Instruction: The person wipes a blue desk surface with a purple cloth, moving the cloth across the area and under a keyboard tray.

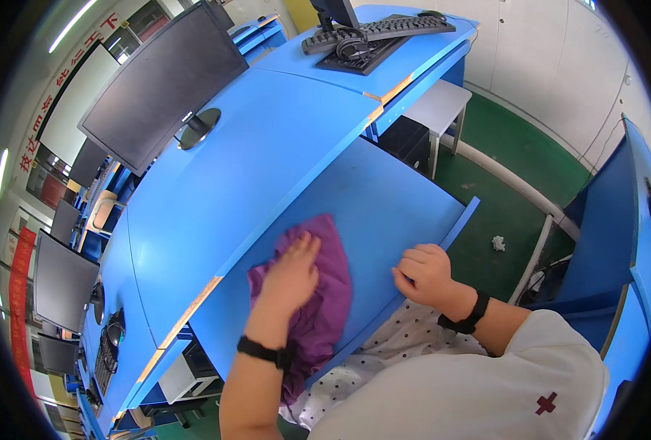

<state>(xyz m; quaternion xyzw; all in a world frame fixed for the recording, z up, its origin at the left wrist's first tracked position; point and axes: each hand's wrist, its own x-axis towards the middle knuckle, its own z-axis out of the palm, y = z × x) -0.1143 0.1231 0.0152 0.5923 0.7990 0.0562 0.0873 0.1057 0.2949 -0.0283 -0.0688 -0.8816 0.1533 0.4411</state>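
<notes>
My left hand (292, 272) lies on a crumpled purple cloth (334, 286), fingers stretched out, and holds it down against a blue pull-out keyboard tray (380, 187). Part of the cloth hangs over the tray's front lip near my left wrist. My right hand (425, 275) is loosely curled with nothing visible in it. It rests at or just above the tray's front lip, to the right of the cloth. A black band circles each wrist.
Beyond the tray stretches a blue desk (221, 192) with chipped edges, bearing a black monitor (166, 82). Keyboards (380, 33) and a headset (353, 48) lie at the far end. A grey stool (441, 104), a computer tower (405, 140) and crumpled paper (498, 243) are on the right.
</notes>
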